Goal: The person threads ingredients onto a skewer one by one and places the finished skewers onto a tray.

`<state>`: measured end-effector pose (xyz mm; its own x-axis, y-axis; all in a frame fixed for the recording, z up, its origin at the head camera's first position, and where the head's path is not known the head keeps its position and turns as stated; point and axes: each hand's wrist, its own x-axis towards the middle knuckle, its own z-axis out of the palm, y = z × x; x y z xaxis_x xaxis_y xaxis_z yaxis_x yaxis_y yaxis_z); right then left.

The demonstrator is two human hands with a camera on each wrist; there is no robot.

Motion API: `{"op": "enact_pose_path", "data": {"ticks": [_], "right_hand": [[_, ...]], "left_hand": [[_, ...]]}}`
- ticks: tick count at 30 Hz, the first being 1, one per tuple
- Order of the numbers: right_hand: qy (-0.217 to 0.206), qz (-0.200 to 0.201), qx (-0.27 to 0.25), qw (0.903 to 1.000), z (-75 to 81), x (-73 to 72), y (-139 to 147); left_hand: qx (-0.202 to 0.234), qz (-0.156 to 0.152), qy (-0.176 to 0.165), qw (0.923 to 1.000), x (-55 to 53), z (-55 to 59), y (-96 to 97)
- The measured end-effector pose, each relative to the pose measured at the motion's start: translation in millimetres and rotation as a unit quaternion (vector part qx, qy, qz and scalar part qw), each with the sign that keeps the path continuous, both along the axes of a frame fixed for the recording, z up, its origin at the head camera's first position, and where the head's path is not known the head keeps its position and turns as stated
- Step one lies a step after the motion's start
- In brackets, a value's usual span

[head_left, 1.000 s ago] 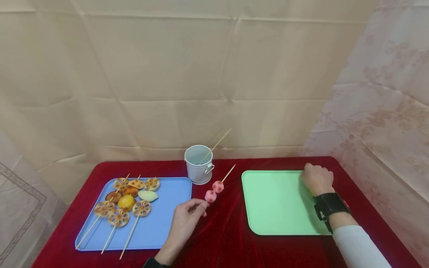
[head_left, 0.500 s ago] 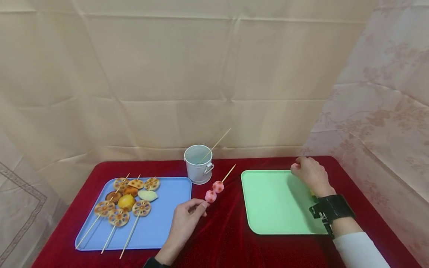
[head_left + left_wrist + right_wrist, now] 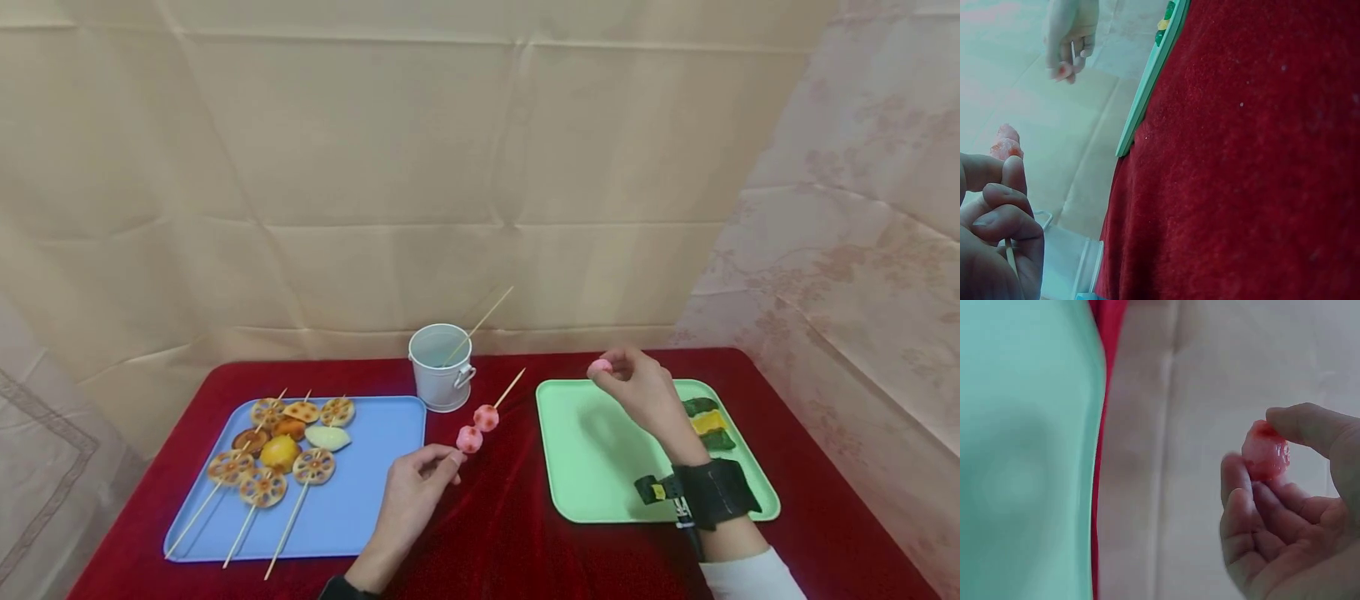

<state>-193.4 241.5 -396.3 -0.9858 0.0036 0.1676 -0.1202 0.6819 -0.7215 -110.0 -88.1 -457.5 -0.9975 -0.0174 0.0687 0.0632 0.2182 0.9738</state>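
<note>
My left hand [image 3: 418,492] holds a bamboo skewer [image 3: 512,387] with two pink, red-spotted balls threaded on it, above the red cloth between the two trays. Its bare tip points up and to the right. In the left wrist view, curled fingers [image 3: 1007,215] wrap the stick just below the balls. Over the far part of the green tray [image 3: 581,487], my right hand [image 3: 645,396] pinches a single pink ball [image 3: 1266,453] between thumb and fingertips. The ball is off any stick and apart from the skewer.
A blue tray [image 3: 382,417] at left carries several skewered lotus root slices [image 3: 313,467], a yellow round piece [image 3: 281,454] and a pale green piece [image 3: 327,437]. A white bucket [image 3: 441,387] with a stick in it stands behind. Green and yellow pieces [image 3: 707,423] lie on the green tray's right side.
My right hand has lifted from the green tray's right side and moved left with a pink ball, uncovering the green and yellow pieces. The left hand and skewer have stayed nearly still.
</note>
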Motion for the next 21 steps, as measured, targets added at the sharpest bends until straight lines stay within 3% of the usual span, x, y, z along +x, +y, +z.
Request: {"op": "enact_pose_path", "data": {"ticks": [5,10,18,21], "right_hand": [[-0.038,0.04,-0.14,0.9886,-1.9,2.0,-21.2],[-0.082,0.051,-0.273,0.9572,-8.8,3.1,-35.6],[-0.132,0.07,-0.474,0.8679,-16.9,1.9,-52.3],[-0.14,0.08,-0.512,0.8438,-19.1,0.9,-55.5]], "left_hand": [[-0.006,-0.001,-0.001,1.0,-0.4,0.5,-1.2],[-0.018,-0.005,0.005,0.9998,-0.9,0.9,-0.1],[-0.026,-0.014,0.015,0.9994,-2.2,2.8,5.5],[-0.023,-0.02,0.009,0.9995,-1.4,2.5,6.5]]}}
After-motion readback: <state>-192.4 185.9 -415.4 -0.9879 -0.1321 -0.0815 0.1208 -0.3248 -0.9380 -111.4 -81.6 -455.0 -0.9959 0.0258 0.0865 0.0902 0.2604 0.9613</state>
